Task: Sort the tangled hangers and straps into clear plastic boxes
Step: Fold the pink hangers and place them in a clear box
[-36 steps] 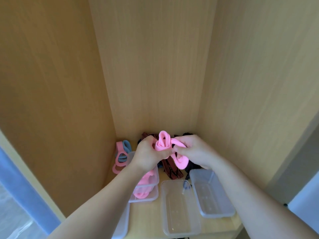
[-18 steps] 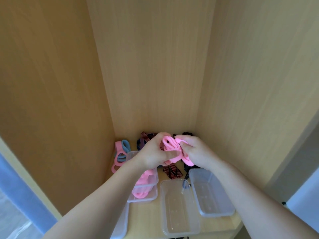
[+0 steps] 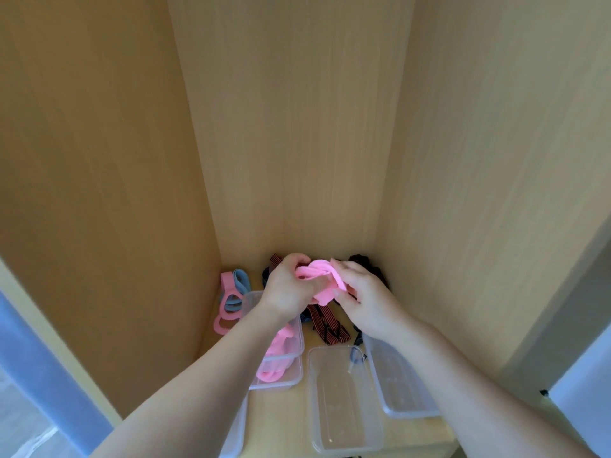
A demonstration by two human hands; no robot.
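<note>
My left hand (image 3: 288, 285) and my right hand (image 3: 362, 297) both grip a bunched pink strap (image 3: 316, 275), held above the back of the shelf. Below them lies a red-and-black striped strap (image 3: 327, 327) and a dark tangle (image 3: 367, 267) in the back right corner. A clear plastic box (image 3: 299, 368) under my left wrist holds pink straps (image 3: 276, 361). Two more clear boxes stand to its right, a middle one (image 3: 344, 401) and a right one (image 3: 401, 381). A small dark piece (image 3: 356, 357) sits at the middle box's far corner.
Pink and blue loops (image 3: 231, 297) lie against the left wall. Wooden cupboard walls close in on the left, back and right. Another clear box edge (image 3: 236, 434) shows under my left forearm at the shelf's front.
The pink strap has gone from a hanging loop to a tighter bundle between both hands, and the hands have drawn closer together and slightly farther back.
</note>
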